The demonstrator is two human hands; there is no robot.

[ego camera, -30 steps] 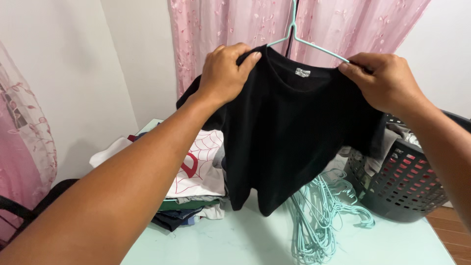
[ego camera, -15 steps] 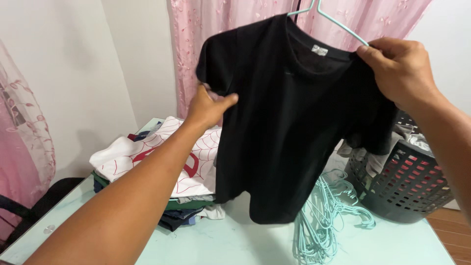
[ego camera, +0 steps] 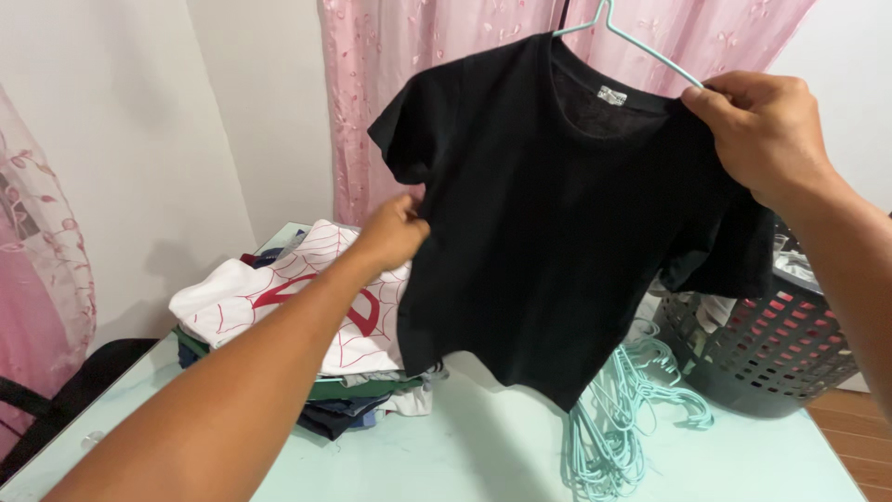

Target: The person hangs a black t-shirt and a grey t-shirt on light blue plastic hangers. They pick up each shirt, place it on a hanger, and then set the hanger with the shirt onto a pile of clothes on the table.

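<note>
The left hand (ego camera: 395, 232) had dropped from the collar to pinch the black T-shirt (ego camera: 557, 223) at its side seam (smoothing it, apparently), while the right hand (ego camera: 762, 135) stayed clenched on shoulder and hanger (ego camera: 632, 39).

A room in a home: pink curtains (ego camera: 418, 84) at the back, folded clothes (ego camera: 316, 325) stacked on a table (ego camera: 465, 455), a laundry basket (ego camera: 771, 344) at its right edge, spare hangers (ego camera: 623, 409).
</note>
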